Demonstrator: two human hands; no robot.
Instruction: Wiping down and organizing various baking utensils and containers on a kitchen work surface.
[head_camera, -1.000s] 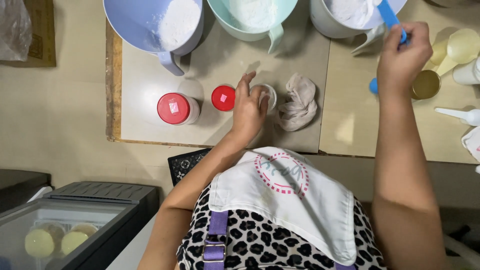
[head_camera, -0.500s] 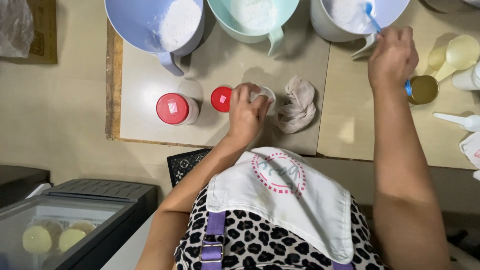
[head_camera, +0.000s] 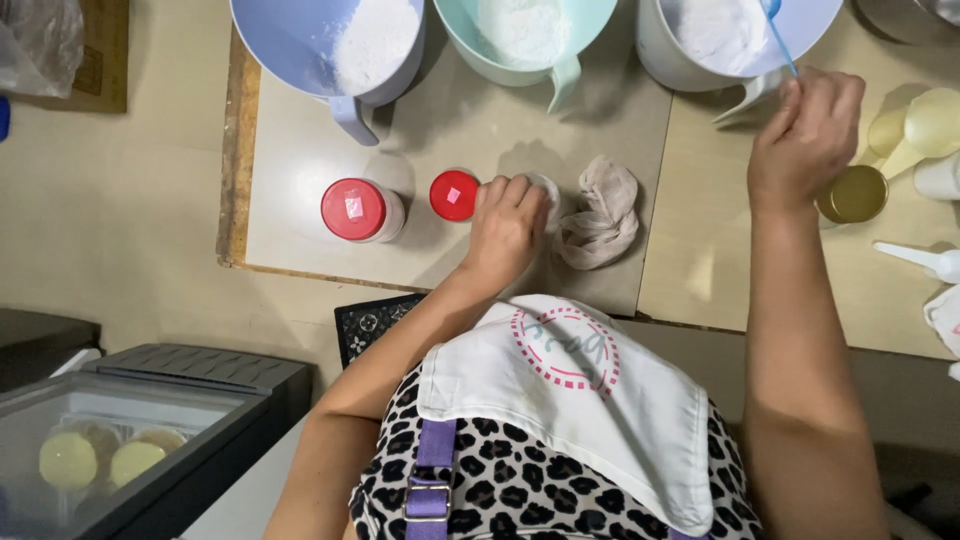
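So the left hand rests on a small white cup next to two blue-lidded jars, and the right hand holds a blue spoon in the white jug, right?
Not quite: the head view shows both jars with red lids, not blue. The rest holds: left hand on the cup, right hand holding the blue spoon in the white jug.

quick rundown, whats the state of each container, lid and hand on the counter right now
left hand: resting on a small white container, contents hidden
right hand: gripping a blue spoon dipped in the white jug
lavender jug: open, part full of white powder
mint jug: open, powder inside
red-lidded jar: closed, upright
small red lid: flat on the board
cloth: crumpled
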